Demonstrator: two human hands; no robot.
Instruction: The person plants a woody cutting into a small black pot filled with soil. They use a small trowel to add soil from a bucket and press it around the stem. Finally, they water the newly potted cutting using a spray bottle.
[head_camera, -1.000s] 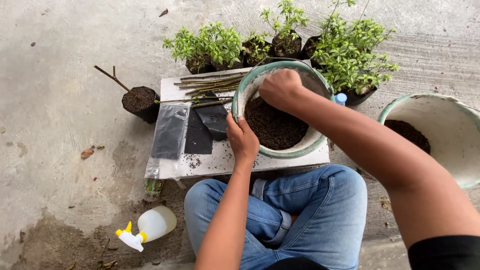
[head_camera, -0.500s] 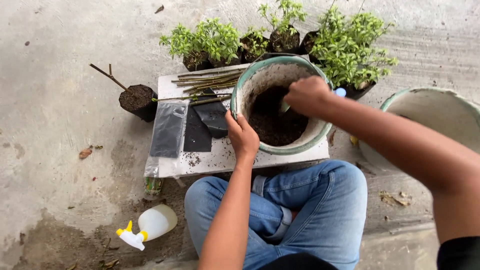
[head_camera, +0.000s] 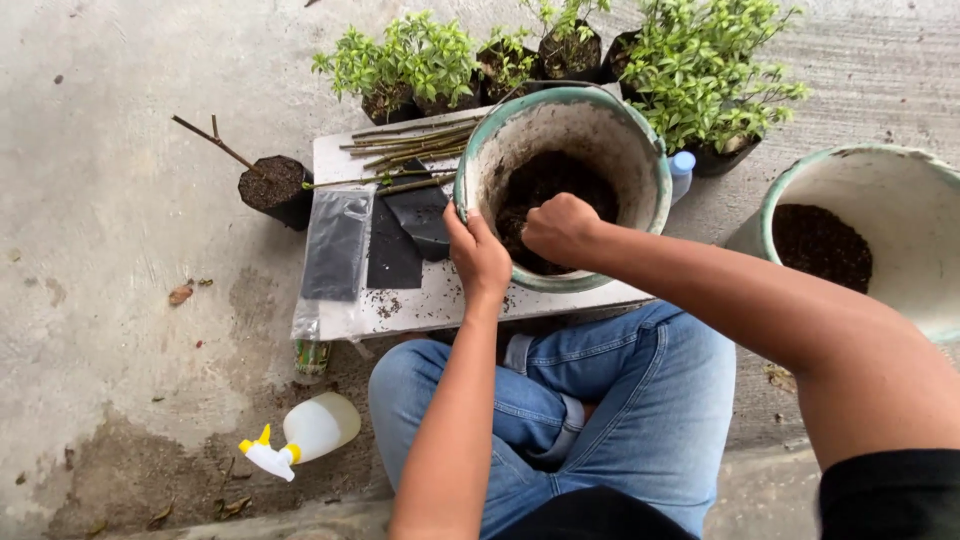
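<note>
— Since a second ago the right hand (head_camera: 562, 228) has come off the far rim and gone down into the round green-rimmed, white-walled bucket of dark soil (head_camera: 640, 160), hasn't it?

— Yes; its grip is now curled into a fist over the soil. Whether soil is inside it, I cannot tell. The left hand (head_camera: 478, 250) has its grip closed on the bucket's near-left rim.

— Where does the bucket stand?

— On the flat white board bench (head_camera: 425, 305), towards its right end, above the knees in blue jeans.

— Any packages?

— A clear plastic bag of black sheets (head_camera: 335, 250) lies flat at the bench's left end, touching loose black bags (head_camera: 410, 225). A white spray bottle with a yellow nozzle (head_camera: 305, 435) lies on its side on the concrete floor (head_camera: 110, 200), lower left.

— Open room?

— Bare floor to the left. A second green-rimmed bucket (head_camera: 880, 190) crowds the right; potted green plants (head_camera: 700, 70) line the far edge.
</note>
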